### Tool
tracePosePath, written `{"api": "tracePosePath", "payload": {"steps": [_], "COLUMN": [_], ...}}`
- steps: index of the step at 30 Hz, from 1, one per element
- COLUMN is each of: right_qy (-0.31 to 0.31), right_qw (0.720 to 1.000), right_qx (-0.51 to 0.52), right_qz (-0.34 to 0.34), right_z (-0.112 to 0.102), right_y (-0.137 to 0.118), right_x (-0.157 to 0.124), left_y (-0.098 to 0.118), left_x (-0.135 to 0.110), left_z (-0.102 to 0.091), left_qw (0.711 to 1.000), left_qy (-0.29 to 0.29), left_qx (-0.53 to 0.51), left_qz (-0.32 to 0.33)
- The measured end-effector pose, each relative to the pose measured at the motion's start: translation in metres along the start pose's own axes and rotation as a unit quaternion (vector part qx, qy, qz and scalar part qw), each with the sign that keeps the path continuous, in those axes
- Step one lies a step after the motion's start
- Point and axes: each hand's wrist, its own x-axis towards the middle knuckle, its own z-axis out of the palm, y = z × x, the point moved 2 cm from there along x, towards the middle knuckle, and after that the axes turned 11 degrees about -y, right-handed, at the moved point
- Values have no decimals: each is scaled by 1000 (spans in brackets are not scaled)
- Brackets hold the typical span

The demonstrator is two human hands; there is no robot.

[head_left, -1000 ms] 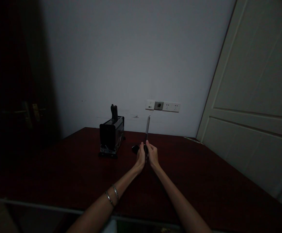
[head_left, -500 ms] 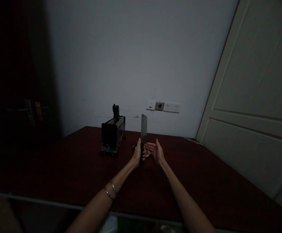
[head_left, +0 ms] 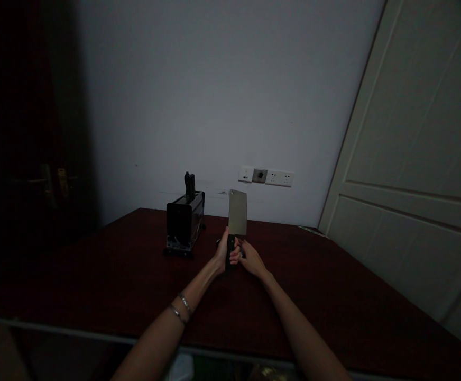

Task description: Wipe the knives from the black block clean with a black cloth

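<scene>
A cleaver (head_left: 237, 212) stands upright in front of me, its broad metal blade pointing up. My left hand (head_left: 223, 254) is closed around its black handle (head_left: 231, 251), below the blade. My right hand (head_left: 253, 259) is just right of the handle, close to my left fingertips; whether the two hands touch I cannot tell. Its fingers are bent and partly hidden, with a gap between them and the thumb. Behind my hands, a small dark object (head_left: 218, 242) lies on the table, mostly covered, so its kind is unclear.
A black knife block (head_left: 180, 225) with two black handles (head_left: 190, 185) sticking up stands on the dark red table (head_left: 135, 286), left of my hands. Wall sockets (head_left: 278, 178) are on the wall behind. A pale door panel (head_left: 405, 222) borders the table on the right.
The cleaver has turned from nearly edge-on to showing its broad face. My right hand has rotated, its fingers bending from stretched out beside the blade's base to near my left fingers.
</scene>
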Motion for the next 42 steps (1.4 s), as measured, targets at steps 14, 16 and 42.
{"api": "tracePosePath", "payload": {"steps": [14, 16, 42], "right_qy": [-86, -63, 380], "right_qw": [987, 993, 807], "right_qx": [-138, -94, 443], "right_qz": [16, 14, 90], "right_z": [3, 3, -114], "right_y": [-1, -1, -28], "right_x": [-1, -1, 37], "left_y": [0, -1, 5], "left_x": [-2, -2, -6], "left_z": [-1, 0, -14], "left_qw": [988, 984, 967], "left_qy": [-133, -151, -215], "left_qx": [-78, -83, -128], "left_qz": [-29, -33, -41]}}
